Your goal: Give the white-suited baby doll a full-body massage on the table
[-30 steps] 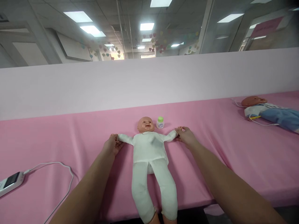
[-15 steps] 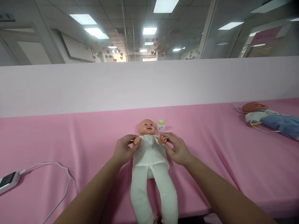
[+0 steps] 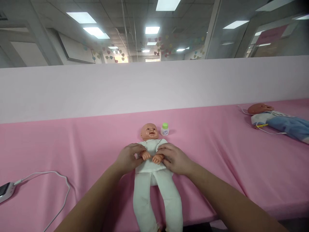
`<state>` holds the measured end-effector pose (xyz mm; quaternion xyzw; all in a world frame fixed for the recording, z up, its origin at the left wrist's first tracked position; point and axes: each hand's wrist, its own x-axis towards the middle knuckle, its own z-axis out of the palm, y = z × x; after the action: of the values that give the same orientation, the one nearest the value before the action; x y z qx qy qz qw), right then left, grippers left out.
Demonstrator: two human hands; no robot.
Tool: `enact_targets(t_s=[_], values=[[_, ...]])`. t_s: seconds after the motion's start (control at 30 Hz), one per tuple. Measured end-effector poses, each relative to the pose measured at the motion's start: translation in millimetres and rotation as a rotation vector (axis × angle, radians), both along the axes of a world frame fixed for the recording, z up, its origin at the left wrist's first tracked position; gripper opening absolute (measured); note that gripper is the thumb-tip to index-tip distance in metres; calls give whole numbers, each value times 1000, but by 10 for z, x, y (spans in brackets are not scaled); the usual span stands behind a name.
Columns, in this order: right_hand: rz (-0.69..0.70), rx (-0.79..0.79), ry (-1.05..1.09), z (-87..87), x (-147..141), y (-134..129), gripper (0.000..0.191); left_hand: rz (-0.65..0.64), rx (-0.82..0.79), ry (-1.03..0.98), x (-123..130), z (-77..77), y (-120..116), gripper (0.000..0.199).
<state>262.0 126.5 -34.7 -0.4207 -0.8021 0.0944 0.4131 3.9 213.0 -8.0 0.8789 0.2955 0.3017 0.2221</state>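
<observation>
A baby doll [image 3: 150, 166] in a white top and white trousers lies on its back on the pink cloth, its head away from me. My left hand [image 3: 130, 158] is closed around the doll's arm on the left, near the wrist. On the other side, my right hand [image 3: 175, 158] grips the doll's other forearm. Both small doll hands rest over its belly, close together. Beside the doll's head stands a small white bottle [image 3: 164, 130] with a green cap, touched by neither hand.
To the right lies a second doll [image 3: 287, 124] in blue and white, with a thin white tube. A white device [image 3: 7, 191] with a cable [image 3: 65, 190] is at the left. Behind the pink-covered surface [image 3: 96, 138] runs a white low wall [image 3: 120, 87] with glass above.
My hands have brought the doll's arms down and inward, from beside its shoulders to its belly. The view has shifted slightly; the bottle stands where it was.
</observation>
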Motion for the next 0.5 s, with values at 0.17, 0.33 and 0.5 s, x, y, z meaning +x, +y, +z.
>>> enact_targets(t_s=[0.17,0.33,0.5], values=[[-180,-179,617,-83,294,172,32,208,-220,-236,-66,-59,121,22],[-412,-355,1046,-176,723,363,42,528,-552,-631,-185,-193,417,31],[-520,-622,1164,-329,950,466,32,777,-951,-909,-268,-329,670,17]])
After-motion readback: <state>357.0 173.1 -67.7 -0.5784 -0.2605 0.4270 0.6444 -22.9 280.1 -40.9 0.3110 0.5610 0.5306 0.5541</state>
